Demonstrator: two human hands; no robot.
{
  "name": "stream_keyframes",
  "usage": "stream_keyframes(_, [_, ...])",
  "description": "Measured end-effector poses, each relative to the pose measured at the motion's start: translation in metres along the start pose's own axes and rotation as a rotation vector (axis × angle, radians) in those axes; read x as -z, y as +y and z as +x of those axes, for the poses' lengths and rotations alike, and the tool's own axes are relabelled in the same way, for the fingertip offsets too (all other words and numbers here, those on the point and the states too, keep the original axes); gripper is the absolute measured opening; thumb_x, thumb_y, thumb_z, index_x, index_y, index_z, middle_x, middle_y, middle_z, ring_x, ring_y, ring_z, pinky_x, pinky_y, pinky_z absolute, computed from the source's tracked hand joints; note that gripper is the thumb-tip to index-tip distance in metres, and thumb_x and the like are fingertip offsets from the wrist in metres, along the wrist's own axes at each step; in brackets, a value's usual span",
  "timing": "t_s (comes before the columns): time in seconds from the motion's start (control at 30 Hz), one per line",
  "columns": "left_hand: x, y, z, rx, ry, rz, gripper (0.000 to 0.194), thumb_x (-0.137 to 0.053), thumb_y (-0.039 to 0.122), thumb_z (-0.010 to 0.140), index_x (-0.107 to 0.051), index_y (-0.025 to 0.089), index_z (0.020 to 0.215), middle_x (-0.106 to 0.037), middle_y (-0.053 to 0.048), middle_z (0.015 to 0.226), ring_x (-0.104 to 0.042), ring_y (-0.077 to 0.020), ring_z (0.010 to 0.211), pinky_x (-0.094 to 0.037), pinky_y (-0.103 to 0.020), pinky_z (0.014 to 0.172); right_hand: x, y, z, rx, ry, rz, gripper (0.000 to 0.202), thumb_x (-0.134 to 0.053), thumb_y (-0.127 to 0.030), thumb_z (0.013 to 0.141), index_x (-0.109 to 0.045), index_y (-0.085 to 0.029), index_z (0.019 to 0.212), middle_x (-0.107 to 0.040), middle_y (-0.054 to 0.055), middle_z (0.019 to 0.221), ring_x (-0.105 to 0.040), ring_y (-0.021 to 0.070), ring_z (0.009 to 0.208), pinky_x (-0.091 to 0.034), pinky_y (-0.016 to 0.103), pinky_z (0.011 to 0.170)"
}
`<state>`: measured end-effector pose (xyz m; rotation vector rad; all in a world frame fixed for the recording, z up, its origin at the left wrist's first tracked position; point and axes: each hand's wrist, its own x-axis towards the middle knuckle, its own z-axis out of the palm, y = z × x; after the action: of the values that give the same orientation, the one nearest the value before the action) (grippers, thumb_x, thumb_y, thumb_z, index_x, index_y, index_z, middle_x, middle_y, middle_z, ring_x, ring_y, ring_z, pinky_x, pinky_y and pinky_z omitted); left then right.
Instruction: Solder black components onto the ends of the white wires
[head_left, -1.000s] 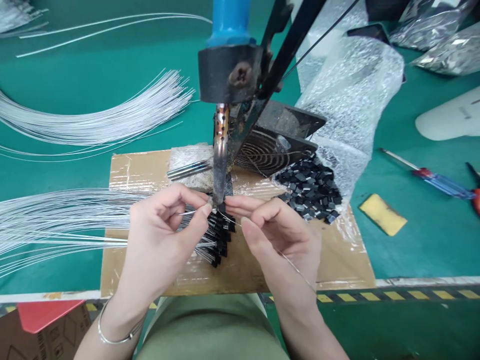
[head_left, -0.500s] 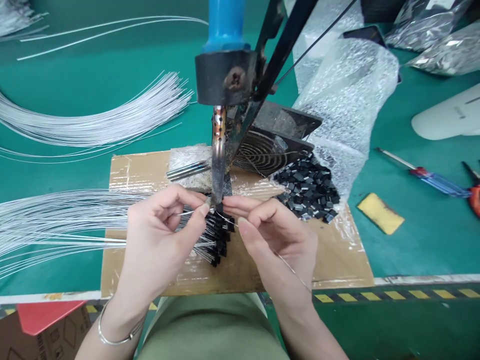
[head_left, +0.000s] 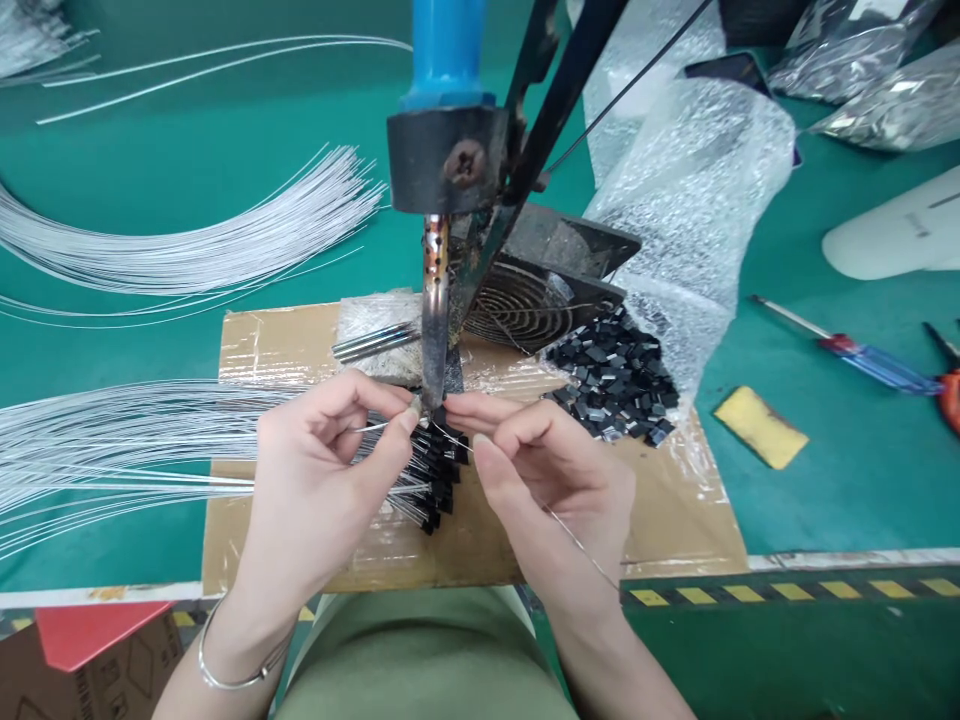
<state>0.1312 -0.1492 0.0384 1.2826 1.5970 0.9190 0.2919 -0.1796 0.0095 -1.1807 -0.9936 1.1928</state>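
A soldering iron with a blue handle hangs tip-down from a black stand. Just at its tip, my left hand is closed, with thumb and forefinger pinching a thin white wire. My right hand is closed round a strand of solder wire that crosses the palm and passes the thumb towards the tip. Its forefinger reaches close to the tip, right of my left fingertips. The small piece at the joint is mostly hidden by fingers. Below lie several wires ending in black connectors.
Cardboard lies under the work. A fan stands behind the iron, beside a heap of black connectors. Wire bundles spread left. A yellow sponge, screwdriver and bubble wrap are on the right.
Both hands keep almost the same pose at the iron's tip. The right thumb and the solder wire have shifted very slightly left.
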Motion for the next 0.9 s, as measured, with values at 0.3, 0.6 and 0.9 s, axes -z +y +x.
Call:
stream_keyframes(0.3, [-0.0006, 0.0014, -0.0012, -0.007, -0.003, -0.025, 0.01, -0.08, 0.017, 0.086, -0.075, 0.023, 0.079, -0.078, 0.001, 0.084, -0.064, -0.0111, 0.069, -0.04, -0.023, 0.056, -0.0012, 0.0004, -0.0021, 0.009, 0.004, 0.036, 0.02, -0.069, -0.01, 0.096, -0.064, -0.024, 0.083, -0.082, 0.003, 0.119, -0.079, 0.02, 0.109, -0.063, 0.035, 0.102])
stream_keyframes(0.6, [-0.0004, -0.0003, 0.0, -0.005, -0.011, -0.014, 0.009, -0.079, 0.018, 0.086, -0.075, 0.022, 0.079, -0.077, 0.001, 0.082, -0.061, -0.0102, 0.066, -0.039, -0.023, 0.054, -0.0017, 0.0032, -0.0021, -0.009, -0.005, 0.065, 0.021, -0.069, -0.008, 0.096, -0.065, -0.024, 0.083, -0.081, 0.003, 0.119, -0.079, 0.0185, 0.109, -0.062, 0.034, 0.104])
stream_keyframes(0.9, [-0.0023, 0.0013, 0.0003, -0.006, -0.026, -0.043, 0.01, -0.078, 0.016, 0.085, -0.074, 0.022, 0.078, -0.077, 0.002, 0.081, -0.063, -0.0112, 0.066, -0.041, -0.023, 0.055, -0.0016, 0.0043, -0.0022, 0.028, 0.013, -0.024, 0.02, -0.069, -0.009, 0.095, -0.064, -0.025, 0.083, -0.082, 0.001, 0.117, -0.079, 0.0173, 0.108, -0.06, 0.032, 0.103])
